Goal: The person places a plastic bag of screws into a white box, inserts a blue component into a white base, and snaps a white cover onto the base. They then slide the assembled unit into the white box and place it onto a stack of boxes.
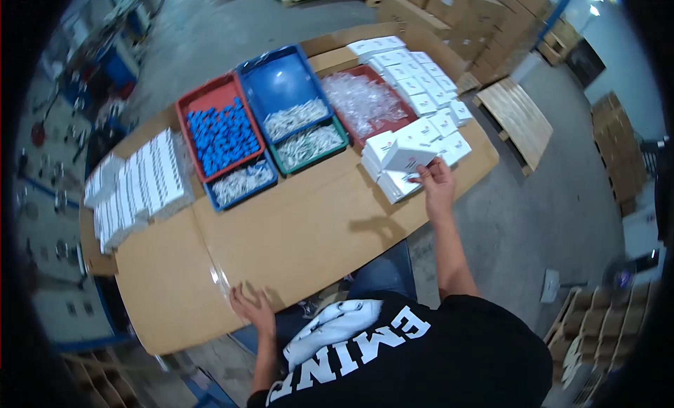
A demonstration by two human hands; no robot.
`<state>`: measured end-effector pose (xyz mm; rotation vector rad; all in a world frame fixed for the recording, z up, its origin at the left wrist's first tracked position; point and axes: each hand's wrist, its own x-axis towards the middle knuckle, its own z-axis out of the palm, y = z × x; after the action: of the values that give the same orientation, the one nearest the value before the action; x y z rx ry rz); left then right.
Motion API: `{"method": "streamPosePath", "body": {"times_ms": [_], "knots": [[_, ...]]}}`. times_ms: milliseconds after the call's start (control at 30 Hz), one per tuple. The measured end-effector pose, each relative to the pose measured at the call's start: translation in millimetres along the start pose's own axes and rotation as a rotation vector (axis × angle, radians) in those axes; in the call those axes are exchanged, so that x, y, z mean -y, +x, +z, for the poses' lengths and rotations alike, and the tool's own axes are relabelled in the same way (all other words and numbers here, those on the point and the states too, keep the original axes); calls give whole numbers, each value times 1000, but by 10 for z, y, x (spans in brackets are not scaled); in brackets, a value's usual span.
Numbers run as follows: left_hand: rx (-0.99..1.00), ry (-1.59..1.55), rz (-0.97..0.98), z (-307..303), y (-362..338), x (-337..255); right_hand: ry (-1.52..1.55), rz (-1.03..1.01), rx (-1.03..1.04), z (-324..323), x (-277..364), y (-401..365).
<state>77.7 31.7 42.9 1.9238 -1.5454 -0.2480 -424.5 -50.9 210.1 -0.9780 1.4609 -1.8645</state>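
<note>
My right hand point(438, 178) pinches the near corner of a small white box point(406, 158), which is tilted above a group of similar white boxes point(455, 147) at the table's right side. At the front edge of the cardboard-covered table point(295, 232), my left hand point(251, 305) rests with its fingers spread and nothing in them. A red tray of clear plastic bags point(361, 103) lies just beyond the boxes near my right hand.
Farther left are a red tray of blue parts point(223, 136), a large blue tray point(281, 78), a green tray point(312, 145) and a small blue tray point(243, 185) of white pieces. Rows of white boxes point(144, 183) line the left end. A wooden pallet point(518, 120) lies on the floor.
</note>
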Motion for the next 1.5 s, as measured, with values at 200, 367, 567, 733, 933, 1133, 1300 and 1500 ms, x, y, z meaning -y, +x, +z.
{"method": "streamPosePath", "body": {"times_ms": [200,367,567,733,933,1133,1300,1500], "knots": [[362,-665,57,-412,481,-1030,295,437,520,1018,-330,-798],[393,-785,419,-725,768,-1722,201,515,814,1546,-147,-1139],[551,-1029,273,-681,675,-1760,91,574,915,1765,-303,-1298],[447,-1396,-389,-579,577,-1681,-271,-161,915,1980,99,-1403],[602,-1382,-714,-670,531,-1721,-151,-377,1105,2130,-3,-1528],[607,-1449,-797,-671,438,-1744,-60,-405,1128,2207,-164,-1610],[559,-1424,-760,-676,426,-1813,-97,-498,1048,2236,-201,-1629],[495,-1349,-620,-650,409,-1822,-110,-541,988,2244,-218,-1689]]}}
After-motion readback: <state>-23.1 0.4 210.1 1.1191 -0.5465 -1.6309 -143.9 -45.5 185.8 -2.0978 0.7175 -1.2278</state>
